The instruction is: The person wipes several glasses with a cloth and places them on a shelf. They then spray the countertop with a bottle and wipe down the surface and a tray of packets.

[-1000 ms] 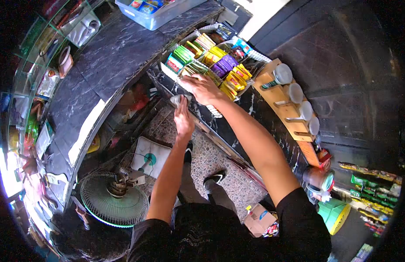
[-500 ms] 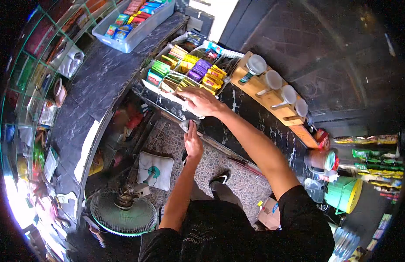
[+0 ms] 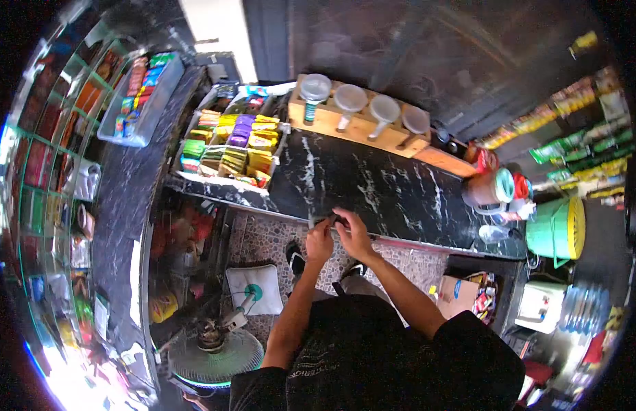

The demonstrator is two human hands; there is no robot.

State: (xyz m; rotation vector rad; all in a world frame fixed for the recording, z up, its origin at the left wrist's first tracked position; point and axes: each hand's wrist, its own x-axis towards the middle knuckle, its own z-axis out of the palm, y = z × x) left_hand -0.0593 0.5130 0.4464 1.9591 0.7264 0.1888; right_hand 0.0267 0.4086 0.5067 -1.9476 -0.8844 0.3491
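Note:
My left hand (image 3: 319, 241) and my right hand (image 3: 353, 234) are close together over the front edge of the black marbled counter (image 3: 373, 181). Both have their fingers closed in a pinch, fingertips nearly meeting. Something small and dark shows between them, and a greyish bit shows at the left fingertips; I cannot make out either. To the left of my hands stands a divided white box (image 3: 268, 185) filled with sachets in rows. Among them are purple sachets (image 3: 242, 129), green sachets (image 3: 194, 148) and yellow sachets (image 3: 262, 140).
Behind, a wooden rack (image 3: 362, 130) holds clear-topped containers. A plastic bin of packets (image 3: 136, 140) sits on the left counter. A fan (image 3: 215, 359) and a white stool (image 3: 263, 281) stand on the pebbled floor. A green bucket (image 3: 547, 229) is at the right.
My right hand has left the sachet box and come down beside my left hand. My view has turned right, so the box and rack appear farther left.

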